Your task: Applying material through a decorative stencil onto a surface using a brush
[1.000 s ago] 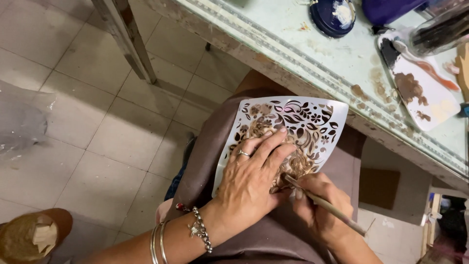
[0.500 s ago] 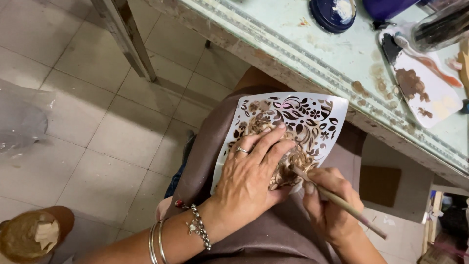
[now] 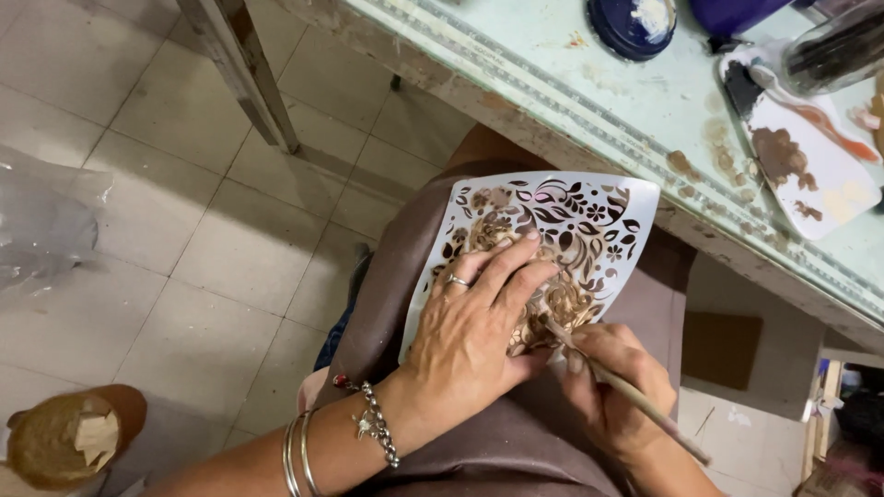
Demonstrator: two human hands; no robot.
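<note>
A white floral stencil (image 3: 589,216) lies on a brown vase-like piece (image 3: 387,304) resting across my lap. My left hand (image 3: 470,331), with a ring and bracelets, presses flat on the stencil's lower part, fingers spread. My right hand (image 3: 612,387) grips a thin wooden-handled brush (image 3: 626,391). The brush tip touches the stencil's lower right, just beside my left fingertips, where tan paint fills the cut-outs.
A pale green worn table (image 3: 571,83) runs along the top right with a white palette (image 3: 801,156) smeared brown, a dark blue lid (image 3: 635,23) and a jar. A table leg (image 3: 239,74) stands on the tiled floor. A clear plastic bag (image 3: 41,230) lies left; a brown pot (image 3: 69,437) sits bottom left.
My right hand has shifted slightly right and down with the brush, dabbing the same lower patch. My left hand keeps pressing the stencil; its fingers stretched a little further up.
</note>
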